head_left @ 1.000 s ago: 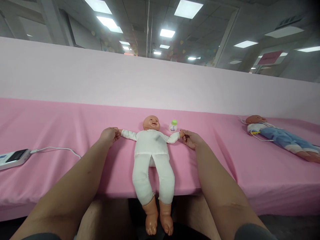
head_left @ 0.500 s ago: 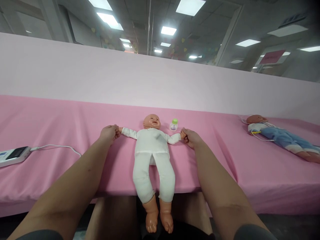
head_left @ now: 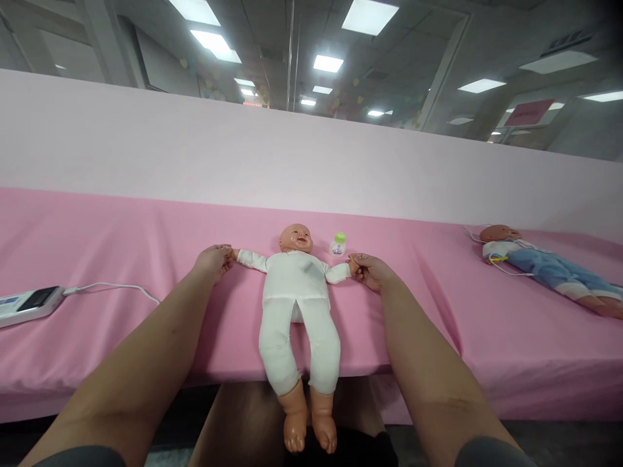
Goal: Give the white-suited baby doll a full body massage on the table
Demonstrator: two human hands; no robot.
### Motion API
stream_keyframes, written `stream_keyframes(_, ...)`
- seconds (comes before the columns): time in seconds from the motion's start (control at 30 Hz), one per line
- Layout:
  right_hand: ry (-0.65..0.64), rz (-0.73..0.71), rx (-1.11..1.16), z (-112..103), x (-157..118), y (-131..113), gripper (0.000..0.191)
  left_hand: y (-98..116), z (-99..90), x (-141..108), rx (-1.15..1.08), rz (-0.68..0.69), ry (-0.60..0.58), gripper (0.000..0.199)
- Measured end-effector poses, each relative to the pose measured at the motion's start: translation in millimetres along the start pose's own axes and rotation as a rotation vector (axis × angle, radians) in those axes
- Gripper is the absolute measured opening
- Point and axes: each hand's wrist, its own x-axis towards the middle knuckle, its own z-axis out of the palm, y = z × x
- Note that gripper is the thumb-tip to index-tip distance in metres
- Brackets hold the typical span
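Grasping the doll (head_left: 296, 275) by its small hands (head_left: 235, 253), with left hand (head_left: 213, 263) and right hand (head_left: 372, 271) about equally near; lying face-up between on the pink sheet (head_left: 487, 324), lengthwise, with head (head_left: 296, 238) away, feet (head_left: 294, 428) past its edge.

Doll (head_left: 296, 275) wears plain white, bottle (head_left: 337, 249) has a bright green cap (head_left: 340, 237), sheet (head_left: 511, 324) is solid pink, other doll (head_left: 545, 266) rocks light blue.

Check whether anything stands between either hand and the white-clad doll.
Nothing visible does: the left hand and right hand each directly hold the doll. The green-capped bottle stands beside its head, blocking neither.
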Motion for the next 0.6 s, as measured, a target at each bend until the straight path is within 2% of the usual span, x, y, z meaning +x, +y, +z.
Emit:
stream_keyframes(0.1,0.019,-0.005,-0.028,0.8,0.9,1.5,0.023,-0.3,-1.6,-2.6,-0.014,0.01,-0.022,0.013)
stream_keyframes(0.3,0.08,-0.032,-0.007,1.0,6.5,5.2,0.035,-0.3,0.8,-2.6,-0.017,-0.001,-0.006,0.01)
stream_keyframes(0.4,0.14,-0.028,0.002,1.4,9.2,5.5,0.03,1.5,3.4,-2.8,-0.011,-0.03,0.022,0.013)
stream_keyframes(0.5,0.17,0.013,0.008,4.1,8.3,3.1,0.014,3.8,4.8,-4.4,-0.005,-0.05,0.025,0.025)
stream_keyframes(0.53,0.161,0.021,0.011,5.2,7.0,2.0,0.01,4.3,5.0,-5.0,-0.004,-0.052,0.024,0.028)
stream_keyframes(0.6,0.095,0.015,0.012,7.4,3.2,-0.5,0.018,4.7,5.3,-6.1,-0.002,-0.051,0.022,0.029)
